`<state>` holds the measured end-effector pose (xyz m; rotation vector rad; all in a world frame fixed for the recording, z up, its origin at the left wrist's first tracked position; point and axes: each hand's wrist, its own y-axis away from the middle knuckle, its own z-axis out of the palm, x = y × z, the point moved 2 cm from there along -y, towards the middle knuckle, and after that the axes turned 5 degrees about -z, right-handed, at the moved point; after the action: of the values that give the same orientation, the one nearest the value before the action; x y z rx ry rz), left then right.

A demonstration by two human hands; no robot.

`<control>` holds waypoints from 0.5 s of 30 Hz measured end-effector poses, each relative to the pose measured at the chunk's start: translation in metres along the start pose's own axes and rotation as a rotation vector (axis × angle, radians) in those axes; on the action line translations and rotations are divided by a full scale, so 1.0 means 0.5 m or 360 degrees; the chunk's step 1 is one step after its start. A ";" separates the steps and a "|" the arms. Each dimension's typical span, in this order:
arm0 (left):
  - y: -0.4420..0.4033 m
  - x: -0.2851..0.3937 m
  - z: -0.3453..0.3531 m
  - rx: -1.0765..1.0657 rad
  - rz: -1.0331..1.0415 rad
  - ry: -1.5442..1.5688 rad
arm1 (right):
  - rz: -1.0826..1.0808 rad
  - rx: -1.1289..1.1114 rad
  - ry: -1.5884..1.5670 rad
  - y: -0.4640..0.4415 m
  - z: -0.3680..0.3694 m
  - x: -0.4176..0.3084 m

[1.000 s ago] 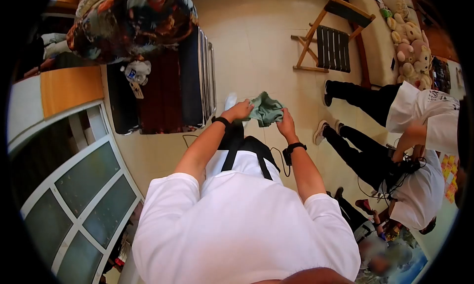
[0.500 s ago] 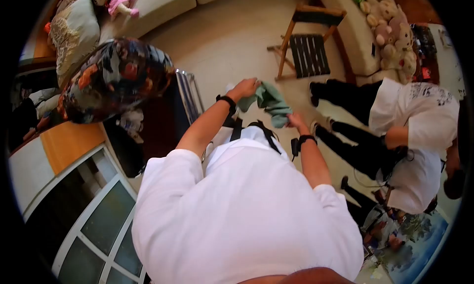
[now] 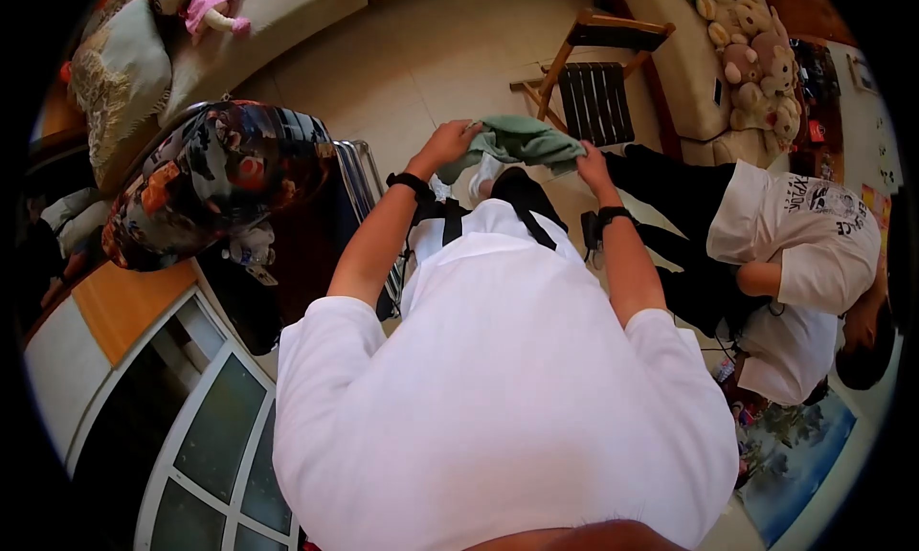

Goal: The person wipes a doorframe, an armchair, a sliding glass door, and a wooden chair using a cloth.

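A green cloth (image 3: 522, 139) is stretched between my two hands, out in front of my body above the floor. My left hand (image 3: 449, 144) is closed on its left end. Its right end is gripped by my right hand (image 3: 593, 164), with the fingers pinched together. The middle of the cloth is bunched into folds, and a part of it sags near my left hand. Each wrist carries a black band.
A wooden folding chair (image 3: 595, 96) stands ahead on the right. Two people in white shirts (image 3: 799, 225) are at the right. Beside a sofa (image 3: 684, 72) lie plush toys (image 3: 756, 63). A patterned cover (image 3: 225, 173) and a glass-paned door (image 3: 218, 431) are at the left.
The cloth has gone from crumpled to stretched sideways, and both hands have moved forward and farther apart. The view has turned, bringing the left sofa and a doll into sight.
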<state>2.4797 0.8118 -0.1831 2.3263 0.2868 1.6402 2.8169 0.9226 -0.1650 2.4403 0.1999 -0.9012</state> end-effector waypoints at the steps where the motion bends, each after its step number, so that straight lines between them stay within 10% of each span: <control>1: 0.002 -0.001 -0.008 0.0064 -0.0054 -0.0004 | -0.0080 0.0088 0.0100 -0.037 -0.009 0.008; 15: -0.162 0.054 -0.104 0.0016 -0.0177 0.0078 | -0.0363 0.0376 -0.0052 -0.494 -0.121 -0.081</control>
<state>2.4397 0.9028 -0.1700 2.2369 0.4276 1.6476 2.7434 1.1662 -0.2056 2.6557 0.3865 -1.1184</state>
